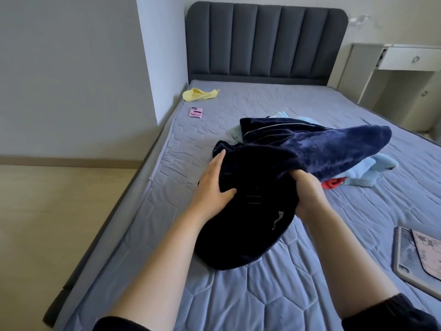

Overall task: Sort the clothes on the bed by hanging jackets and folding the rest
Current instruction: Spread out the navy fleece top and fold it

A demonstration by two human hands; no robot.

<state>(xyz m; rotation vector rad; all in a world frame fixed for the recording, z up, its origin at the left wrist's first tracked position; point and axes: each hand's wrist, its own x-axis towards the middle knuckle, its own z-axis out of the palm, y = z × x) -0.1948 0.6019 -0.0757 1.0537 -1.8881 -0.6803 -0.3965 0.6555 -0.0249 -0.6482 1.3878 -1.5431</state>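
We were at the sorting step with one piece in hand. The navy garment (262, 168) lay bunched near the middle of the bed (262, 295), its near end resting on the bed and its far end lifted over the pale blue clothes (367, 173). Our left hand (216, 185) lay against its left side, fingers straight and thumb pressed into the cloth, closed on nothing. Our right hand (307, 189) gripped a fold of it, fingertips buried in the fabric. A red piece (330, 183) showed just beside the right hand, touching the blue clothes. A yellow garment (199, 94) and a phone (196, 113) lay well apart, up near the headboard (265, 41). We could not tell whether the navy piece was a jacket. We judged that the next move called for shaking it open to find a collar or waistband, then choosing hanger or fold. Most of the task looked undone
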